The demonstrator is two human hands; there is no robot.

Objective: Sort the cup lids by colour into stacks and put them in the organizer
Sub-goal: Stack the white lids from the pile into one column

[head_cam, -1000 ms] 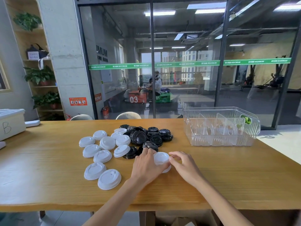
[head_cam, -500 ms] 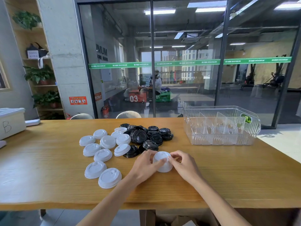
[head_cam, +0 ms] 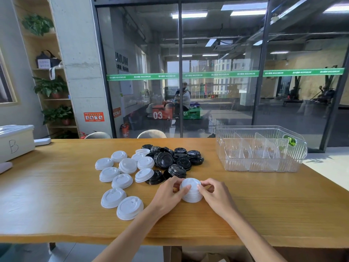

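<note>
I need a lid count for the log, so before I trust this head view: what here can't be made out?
- White stack: its lid count; the left hand and right hand cover its sides.
- Black lids: total unclear; they overlap in a heap and some lie under white lids.
- Clear organizer: lids are not visible inside, but ribbed walls and reflections blur its floor.
- Box marked B: cut by the left edge.

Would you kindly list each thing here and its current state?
white lid stack: upright, gripped by both hands
left hand: grips stack
right hand: grips stack
loose white lids: scattered, unstacked
black lids: heaped
organizer: no lids inside
</note>
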